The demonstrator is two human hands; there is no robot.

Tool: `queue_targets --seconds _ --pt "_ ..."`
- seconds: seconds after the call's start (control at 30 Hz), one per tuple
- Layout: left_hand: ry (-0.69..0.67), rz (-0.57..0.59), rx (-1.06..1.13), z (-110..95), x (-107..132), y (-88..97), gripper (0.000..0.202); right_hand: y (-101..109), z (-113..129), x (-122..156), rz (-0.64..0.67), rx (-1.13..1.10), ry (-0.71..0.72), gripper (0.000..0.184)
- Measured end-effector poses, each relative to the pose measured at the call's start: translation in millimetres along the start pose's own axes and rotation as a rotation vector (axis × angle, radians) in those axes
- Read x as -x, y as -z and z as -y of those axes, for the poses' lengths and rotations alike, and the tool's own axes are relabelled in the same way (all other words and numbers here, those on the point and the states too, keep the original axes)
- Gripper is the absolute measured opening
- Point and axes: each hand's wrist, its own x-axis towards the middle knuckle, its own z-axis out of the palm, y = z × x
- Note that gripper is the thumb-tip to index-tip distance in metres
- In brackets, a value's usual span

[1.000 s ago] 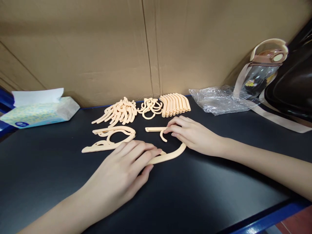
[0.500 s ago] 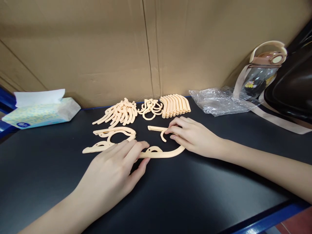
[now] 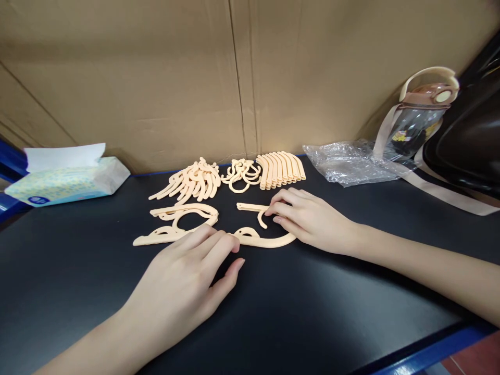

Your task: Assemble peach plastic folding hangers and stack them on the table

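Note:
A cream plastic folding hanger (image 3: pixel 269 241) lies folded on the black table, its hook part hidden partly under my right hand (image 3: pixel 308 216). The fingers of that hand are closed around its joint end on the right. My left hand (image 3: pixel 191 276) is open at the other end of its lower arm, thumb apart and fingertips just at the tip; whether they touch it I cannot tell. Left of it lies another folded hanger (image 3: pixel 207 208), partly behind my left hand. Behind are a pile of hanger arms (image 3: pixel 197 179), a small heap of hooks (image 3: pixel 242 174) and a row of curved arms (image 3: pixel 281 169).
A tissue pack (image 3: pixel 70 179) stands at the left. Crumpled clear plastic bag (image 3: pixel 344 164) lies at the back right, beside a strapped water bottle (image 3: pixel 420 125) and a shiny dark object (image 3: pixel 469 135). Cardboard (image 3: pixel 156 78) walls off the table's (image 3: pixel 273 317) back.
My left thumb has come away from the hanger's lower arm, and that arm has shifted slightly away from me. My right hand stays at the joint end.

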Motion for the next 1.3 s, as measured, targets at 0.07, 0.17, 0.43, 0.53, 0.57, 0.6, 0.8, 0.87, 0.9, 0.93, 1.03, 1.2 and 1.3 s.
queue_targets --seconds 0.07,0.17,0.43,0.53,0.57,0.6,0.8,0.87,0.9,0.93,1.03,1.2,1.3 --pt "0.0 0.01 0.023 1 1 0.2 0.01 0 0 0 0.0 -0.001 0.0 0.025" --pt "-0.02 0.039 0.057 1 1 -0.2 0.008 1 1 0 0.005 -0.006 0.001 0.024" --pt "0.021 0.084 0.127 3 4 -5.4 0.01 2 2 -1 0.015 -0.004 -0.004 0.022" --pt "0.025 0.095 0.134 4 5 -6.1 0.011 1 3 -1 0.016 -0.013 0.003 0.023" --pt "0.024 0.095 0.136 4 5 -6.1 0.011 1 3 -1 0.015 -0.017 0.006 0.023" --pt "0.023 0.096 0.138 4 5 -6.0 0.011 1 3 0 0.013 -0.021 0.009 0.023" --pt "0.037 0.104 0.156 4 5 -5.4 0.011 1 3 0 0.012 -0.031 0.016 0.023" --pt "0.036 0.106 0.161 3 5 -5.9 0.012 1 3 1 0.015 -0.034 0.02 0.023" --pt "0.037 0.103 0.154 3 5 -6.0 0.012 1 3 1 0.016 -0.034 0.02 0.023" --pt "0.039 0.093 0.135 3 5 -5.8 0.012 1 3 1 0.016 -0.033 0.019 0.023" --pt "0.047 0.047 0.002 4 5 -2.3 0.018 2 4 1 0.018 -0.028 0.013 0.023" --pt "-0.001 0.032 -0.173 15 7 6.6 0.034 4 6 0 0.008 -0.029 0.011 0.023" --pt "0.009 0.051 -0.152 22 7 4.9 0.037 5 6 0 -0.011 -0.038 0.018 0.023"
